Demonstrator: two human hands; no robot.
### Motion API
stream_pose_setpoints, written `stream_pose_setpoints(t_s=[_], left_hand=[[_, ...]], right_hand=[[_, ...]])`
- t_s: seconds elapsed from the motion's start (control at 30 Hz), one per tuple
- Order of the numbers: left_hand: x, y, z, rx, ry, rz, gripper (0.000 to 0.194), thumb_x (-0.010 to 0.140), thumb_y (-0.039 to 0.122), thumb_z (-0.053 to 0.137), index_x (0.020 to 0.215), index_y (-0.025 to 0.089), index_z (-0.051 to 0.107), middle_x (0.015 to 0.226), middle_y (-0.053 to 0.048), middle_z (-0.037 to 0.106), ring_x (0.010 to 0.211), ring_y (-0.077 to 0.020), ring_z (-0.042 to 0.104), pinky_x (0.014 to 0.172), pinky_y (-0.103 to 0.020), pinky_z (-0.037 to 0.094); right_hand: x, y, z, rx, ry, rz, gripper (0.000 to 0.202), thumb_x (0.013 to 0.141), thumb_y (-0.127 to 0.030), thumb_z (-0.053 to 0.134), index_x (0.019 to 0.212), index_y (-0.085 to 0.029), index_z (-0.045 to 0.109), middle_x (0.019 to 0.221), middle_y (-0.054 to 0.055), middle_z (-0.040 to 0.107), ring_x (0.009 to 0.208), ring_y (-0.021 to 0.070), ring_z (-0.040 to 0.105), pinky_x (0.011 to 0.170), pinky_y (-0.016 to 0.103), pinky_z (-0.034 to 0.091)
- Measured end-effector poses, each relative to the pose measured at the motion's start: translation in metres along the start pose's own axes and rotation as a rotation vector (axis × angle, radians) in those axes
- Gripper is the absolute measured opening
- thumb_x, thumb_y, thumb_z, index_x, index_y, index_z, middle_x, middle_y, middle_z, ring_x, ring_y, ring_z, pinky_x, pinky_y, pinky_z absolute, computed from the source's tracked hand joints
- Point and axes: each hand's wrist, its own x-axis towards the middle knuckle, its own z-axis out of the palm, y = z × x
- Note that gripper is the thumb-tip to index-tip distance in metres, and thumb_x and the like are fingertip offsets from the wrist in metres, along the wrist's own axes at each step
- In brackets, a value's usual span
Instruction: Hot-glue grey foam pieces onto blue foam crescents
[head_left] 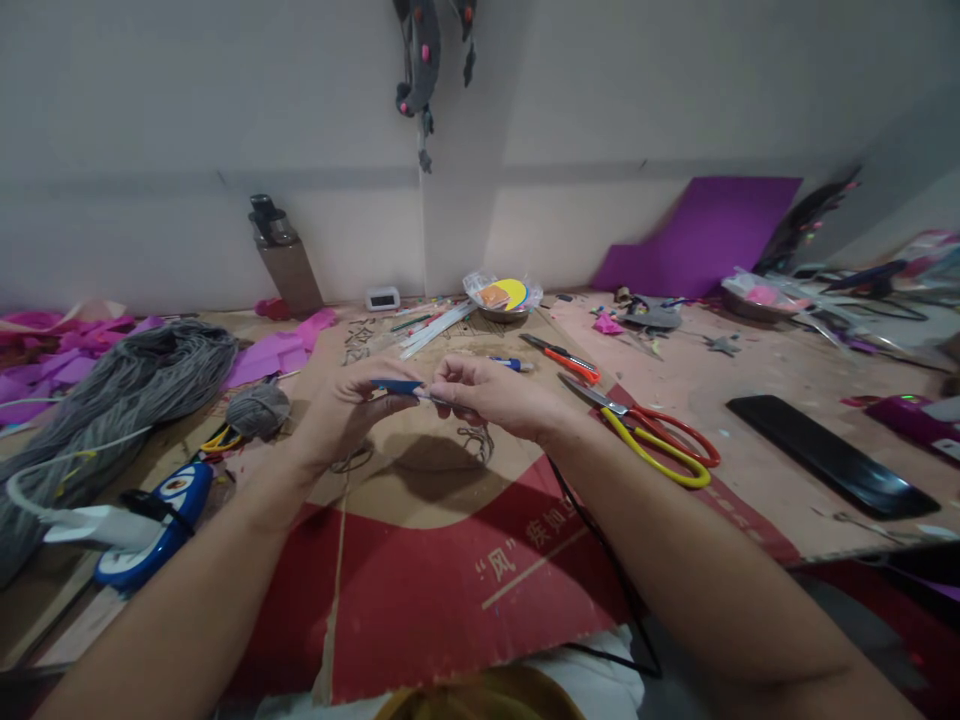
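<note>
Both my hands meet above the cardboard (pixel 420 500). My left hand (pixel 352 400) is closed, pinching a small, flat dark blue piece (pixel 396 386) between thumb and fingers. At that piece's right end, the fingertips of my right hand (pixel 476 390) are pressed together. What they pinch is thin and too small to make out. Loops of grey yarn (pixel 474 443) show just below my right hand; whether they hang from it or lie on the cardboard, I cannot tell. Behind my right hand lies a blue pen-like item (pixel 511 365), partly hidden.
To the right lie scissors with red and yellow handles (pixel 667 445), a red-and-black cutter (pixel 562 358) and a black slab (pixel 829 455). On the left are a grey yarn ball (pixel 257 408), a yarn skein (pixel 142 390) and a blue power strip (pixel 161 525). A bowl (pixel 504 312) stands behind.
</note>
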Motion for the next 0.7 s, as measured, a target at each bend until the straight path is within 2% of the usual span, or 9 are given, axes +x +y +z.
stream_pose_setpoints(t_s=[0.1,0.2,0.3,0.33,0.43,0.5,0.53,0.7], left_hand=[[0.002,-0.001,0.001,-0.106,0.035,-0.008,0.014,0.064,0.022,0.077,0.079,0.021,0.076,0.098,-0.008,0.072,0.094,-0.0226,0.065,0.089,-0.035,0.049],[0.004,-0.004,-0.001,-0.356,0.110,-0.190,0.032,0.064,0.019,0.074,0.096,0.019,0.073,0.105,-0.009,0.071,0.095,-0.0226,0.066,0.083,-0.034,0.052],[0.007,-0.009,-0.005,-0.569,0.201,-0.388,0.026,0.073,0.029,0.066,0.094,0.015,0.071,0.099,-0.011,0.072,0.089,-0.0210,0.067,0.078,-0.031,0.054],[0.007,-0.010,-0.006,-0.595,0.195,-0.435,0.026,0.075,0.034,0.065,0.091,0.014,0.071,0.095,-0.011,0.072,0.086,-0.0204,0.067,0.076,-0.031,0.054],[0.005,-0.012,-0.006,-0.523,0.013,-0.524,0.034,0.075,0.044,0.068,0.089,0.013,0.069,0.086,-0.010,0.072,0.075,-0.0188,0.067,0.071,-0.030,0.055],[0.002,-0.010,-0.003,-0.451,-0.122,-0.532,0.034,0.071,0.040,0.074,0.090,0.013,0.068,0.083,-0.010,0.072,0.070,-0.0177,0.067,0.067,-0.029,0.055],[0.001,-0.009,-0.001,-0.428,-0.154,-0.534,0.034,0.070,0.038,0.076,0.089,0.012,0.068,0.080,-0.009,0.071,0.067,-0.0168,0.066,0.065,-0.029,0.054],[0.000,-0.003,0.005,-0.329,-0.139,-0.520,0.025,0.071,0.032,0.074,0.083,0.012,0.064,0.071,-0.006,0.069,0.056,-0.0120,0.061,0.055,-0.025,0.051]], right_hand=[[0.005,0.003,-0.002,-0.115,0.130,-0.142,0.019,0.085,-0.034,0.056,0.075,-0.020,0.048,0.065,-0.004,0.052,0.054,0.0079,0.041,0.050,0.022,0.032],[0.007,0.005,-0.003,-0.318,0.226,-0.275,0.016,0.086,-0.030,0.056,0.075,-0.020,0.050,0.069,-0.003,0.051,0.064,0.0109,0.046,0.060,0.025,0.036],[0.006,0.007,-0.001,-0.483,0.285,-0.355,0.014,0.087,-0.028,0.055,0.077,-0.020,0.051,0.073,-0.002,0.053,0.069,0.0127,0.048,0.064,0.026,0.036],[0.005,0.008,0.000,-0.515,0.292,-0.374,0.014,0.088,-0.028,0.055,0.077,-0.020,0.051,0.073,-0.001,0.054,0.069,0.0128,0.048,0.064,0.026,0.036],[0.003,0.009,0.004,-0.566,0.297,-0.418,0.014,0.088,-0.026,0.056,0.076,-0.020,0.051,0.073,-0.001,0.055,0.068,0.0126,0.048,0.065,0.026,0.035],[0.003,0.009,0.006,-0.585,0.307,-0.434,0.013,0.088,-0.025,0.057,0.077,-0.020,0.053,0.073,-0.001,0.056,0.068,0.0126,0.049,0.065,0.026,0.036],[0.002,0.009,0.007,-0.589,0.318,-0.440,0.012,0.087,-0.025,0.057,0.077,-0.019,0.054,0.073,0.000,0.057,0.068,0.0127,0.049,0.065,0.026,0.036],[0.002,0.009,0.008,-0.589,0.339,-0.470,0.011,0.086,-0.025,0.060,0.077,-0.019,0.056,0.073,0.000,0.059,0.067,0.0124,0.050,0.066,0.026,0.037]])
